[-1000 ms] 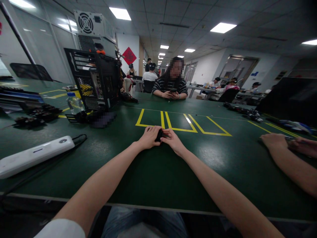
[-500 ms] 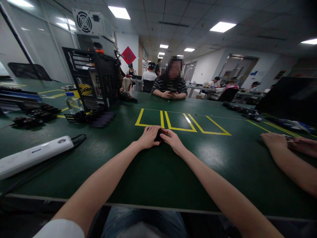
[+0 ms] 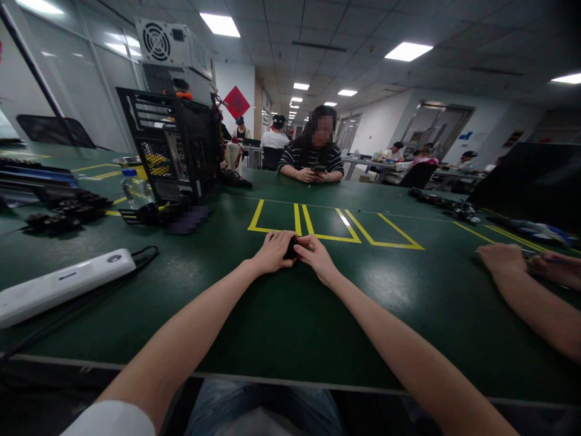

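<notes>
A small black object (image 3: 291, 249) sits between my two hands, low over the green table (image 3: 290, 327); most of it is hidden by fingers, so its kind does not show. My left hand (image 3: 273, 252) is closed around its left side, back of the hand upward. From the right, the thumb and fingers of my right hand (image 3: 315, 255) pinch the same object. Just beyond my fingers lie yellow tape outlines (image 3: 333, 238) on the tabletop.
An open black computer case (image 3: 170, 145) carries a power supply (image 3: 172, 45) on top. A white power strip (image 3: 68, 284) and a water bottle (image 3: 135, 189) are left. A co-worker's hands (image 3: 503, 260) work at right. A person in stripes (image 3: 311, 160) sits opposite.
My hands and the black object stay almost where they were. The co-worker's hands at the right have shifted slightly.
</notes>
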Action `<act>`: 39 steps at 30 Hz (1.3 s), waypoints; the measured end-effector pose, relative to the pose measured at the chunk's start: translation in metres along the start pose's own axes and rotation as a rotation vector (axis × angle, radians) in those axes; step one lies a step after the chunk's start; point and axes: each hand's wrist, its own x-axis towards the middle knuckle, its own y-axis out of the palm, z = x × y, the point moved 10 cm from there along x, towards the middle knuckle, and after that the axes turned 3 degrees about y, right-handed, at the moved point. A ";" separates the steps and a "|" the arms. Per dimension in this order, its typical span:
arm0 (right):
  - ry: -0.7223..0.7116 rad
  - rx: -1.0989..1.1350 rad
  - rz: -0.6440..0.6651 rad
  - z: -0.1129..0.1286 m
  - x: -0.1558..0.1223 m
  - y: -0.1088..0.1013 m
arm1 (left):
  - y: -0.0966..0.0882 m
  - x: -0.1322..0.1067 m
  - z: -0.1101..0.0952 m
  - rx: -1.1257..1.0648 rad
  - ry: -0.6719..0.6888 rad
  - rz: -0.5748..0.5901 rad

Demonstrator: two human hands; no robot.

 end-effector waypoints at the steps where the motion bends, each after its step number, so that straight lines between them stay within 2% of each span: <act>1: 0.013 -0.006 -0.011 -0.002 0.001 -0.001 | 0.000 0.000 0.000 0.002 -0.001 0.000; 6: 0.033 -0.012 0.060 -0.001 0.001 0.003 | 0.001 0.000 0.002 0.013 -0.006 -0.010; 10: 0.002 -0.003 0.104 0.003 -0.002 0.007 | 0.002 0.000 0.002 0.009 0.002 -0.009; 16: -0.093 0.004 0.101 0.012 -0.006 0.008 | 0.004 0.001 0.005 0.014 -0.007 -0.015; 26: 0.067 0.024 0.004 0.000 -0.002 0.003 | 0.004 0.001 0.004 0.016 0.001 -0.017; 29: 0.100 0.018 0.015 -0.004 -0.001 0.003 | 0.004 0.001 0.004 0.011 0.004 -0.016; 36: -0.075 0.037 0.116 0.011 -0.005 0.009 | 0.003 0.000 0.004 -0.003 -0.007 -0.005; 39: -0.078 0.028 0.108 0.011 -0.006 0.008 | 0.003 0.000 0.003 0.001 -0.006 -0.007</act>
